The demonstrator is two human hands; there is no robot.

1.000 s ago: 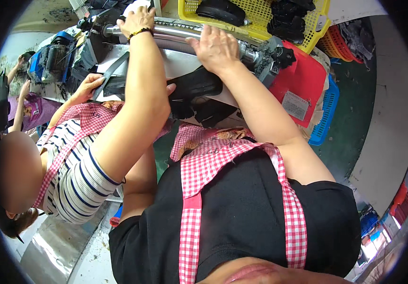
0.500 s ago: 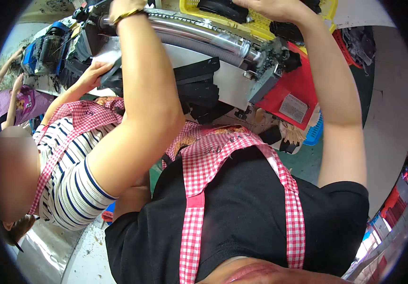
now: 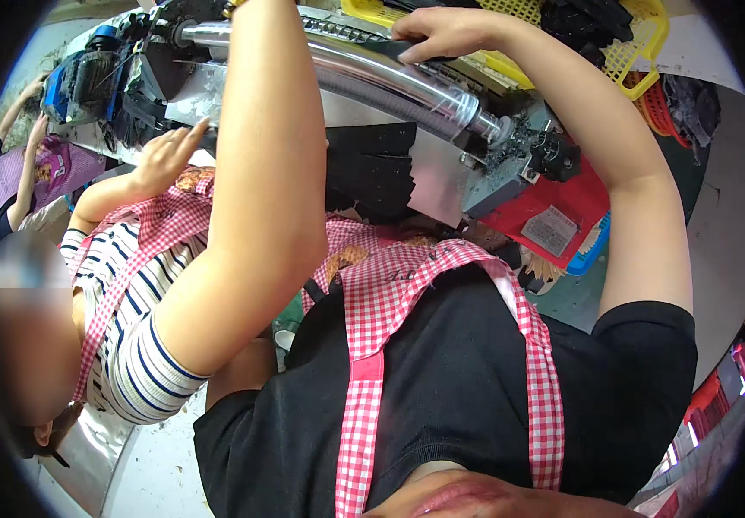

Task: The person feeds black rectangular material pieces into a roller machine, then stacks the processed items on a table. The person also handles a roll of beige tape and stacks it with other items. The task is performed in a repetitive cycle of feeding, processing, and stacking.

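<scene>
One view, head: right hand (image 3: 450, 34), between 12 and 1 o'clock from the centre, palm down.
Grip: right thumb and fingers curve around the near end of a dark strip (image 3: 385, 47); whether they pinch it, I cannot tell. Left hand hidden behind the co-worker's forearm (image 3: 277, 129).
Strip: at 9 o'clock from the right hand, the nearer visible one; long axis roughly 9 to 3, just behind the roller.
Roller (image 3: 390, 78): at 8 o'clock from that hand, lying 10 to 4.
Black stack (image 3: 372, 160): at 7 o'clock from it, in front of the roller.
Co-worker's left hand (image 3: 165, 160): at 10 o'clock from the centre, fingers extended.
Yellow basket (image 3: 649, 43): at 3 o'clock from the right hand, black pieces (image 3: 584, 22) inside.
Orange basket (image 3: 649, 112): between 3 and 4, dark scraps (image 3: 688, 104) at its side or in it.
Blue basket (image 3: 595, 250): at 5, partly behind a red panel (image 3: 584, 194); contents hidden.
</scene>
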